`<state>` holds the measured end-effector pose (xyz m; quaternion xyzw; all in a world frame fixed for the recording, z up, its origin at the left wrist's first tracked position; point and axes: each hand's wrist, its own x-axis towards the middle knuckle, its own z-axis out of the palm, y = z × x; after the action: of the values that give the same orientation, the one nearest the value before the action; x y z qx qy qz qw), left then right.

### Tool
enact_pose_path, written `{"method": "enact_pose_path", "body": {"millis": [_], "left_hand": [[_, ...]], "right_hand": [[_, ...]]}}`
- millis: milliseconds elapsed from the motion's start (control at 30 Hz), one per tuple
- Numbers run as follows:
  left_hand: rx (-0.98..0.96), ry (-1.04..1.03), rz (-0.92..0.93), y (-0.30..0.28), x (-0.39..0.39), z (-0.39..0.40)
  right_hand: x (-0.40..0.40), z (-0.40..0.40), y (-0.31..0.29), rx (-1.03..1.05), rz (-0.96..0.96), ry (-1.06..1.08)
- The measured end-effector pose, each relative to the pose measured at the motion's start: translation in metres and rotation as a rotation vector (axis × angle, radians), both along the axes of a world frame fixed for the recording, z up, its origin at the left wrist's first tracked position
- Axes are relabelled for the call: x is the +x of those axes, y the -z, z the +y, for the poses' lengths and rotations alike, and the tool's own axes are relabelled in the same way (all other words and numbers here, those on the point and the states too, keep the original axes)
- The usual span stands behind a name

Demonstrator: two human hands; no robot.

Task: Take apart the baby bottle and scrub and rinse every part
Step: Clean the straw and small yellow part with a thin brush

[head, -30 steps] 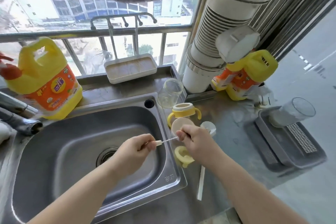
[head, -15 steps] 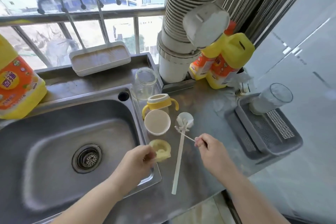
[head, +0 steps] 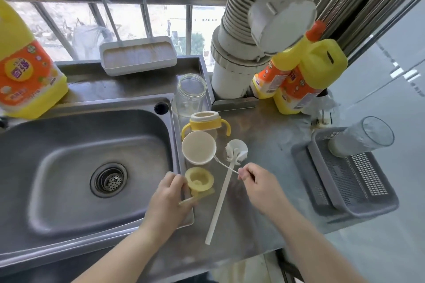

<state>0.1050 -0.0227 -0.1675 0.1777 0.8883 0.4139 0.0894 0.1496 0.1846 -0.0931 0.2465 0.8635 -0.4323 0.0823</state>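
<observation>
The bottle lies in pieces on the steel counter right of the sink. At the back stands the clear glass body (head: 192,94), and in front of it the yellow handled collar (head: 205,123), a white cap (head: 199,148) and the yellow nipple piece (head: 199,181). My left hand (head: 167,200) holds a pale straw (head: 202,195), blurred, just below the nipple piece. My right hand (head: 255,181) pinches the wire of a thin straw brush (head: 224,164), whose tip reaches the cap's rim. A long white bottle brush (head: 236,149) lies between my hands.
The steel sink (head: 57,156) with its drain is on the left, with a yellow detergent jug (head: 25,71) behind it. More yellow jugs (head: 303,76) and a white pipe (head: 236,57) stand at the back. A grey drain tray (head: 345,174) holding a glass (head: 363,135) is on the right.
Both hands moved from above the sink to the counter. The thin brush came out of the straw. My left hand brought the straw down beside the nipple piece.
</observation>
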Motion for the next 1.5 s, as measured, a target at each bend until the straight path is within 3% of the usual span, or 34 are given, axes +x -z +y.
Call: {"method": "enact_pose_path", "body": {"millis": [233, 467, 633, 800, 933, 1000, 1200, 1500], "left_hand": [[-0.109, 0.107, 0.161, 0.000, -0.008, 0.000], [0.031, 0.142, 0.085, -0.002, -0.011, 0.006], [-0.002, 0.123, 0.198, -0.009, -0.014, -0.013], [0.118, -0.008, -0.084, -0.041, -0.020, -0.057], [0.514, -0.303, -0.425, -0.075, -0.039, -0.099], [0.623, -0.491, -0.523, -0.086, -0.053, -0.118], [0.932, -0.671, -0.621, -0.116, -0.077, -0.175], [0.884, -0.569, -0.595, -0.138, -0.090, -0.223]], "right_hand": [[0.004, 0.004, -0.005, -0.015, -0.025, -0.046], [0.008, 0.004, -0.012, -0.005, -0.011, -0.049], [0.003, -0.006, -0.022, -0.017, 0.006, -0.103], [-0.019, -0.034, -0.034, -0.062, 0.040, -0.193], [-0.054, -0.079, -0.053, -0.033, 0.056, -0.364], [-0.072, -0.104, -0.065, 0.012, 0.101, -0.476], [-0.108, -0.181, -0.091, 0.056, 0.245, -0.637], [-0.139, -0.230, -0.098, 0.176, 0.346, -0.648]]}}
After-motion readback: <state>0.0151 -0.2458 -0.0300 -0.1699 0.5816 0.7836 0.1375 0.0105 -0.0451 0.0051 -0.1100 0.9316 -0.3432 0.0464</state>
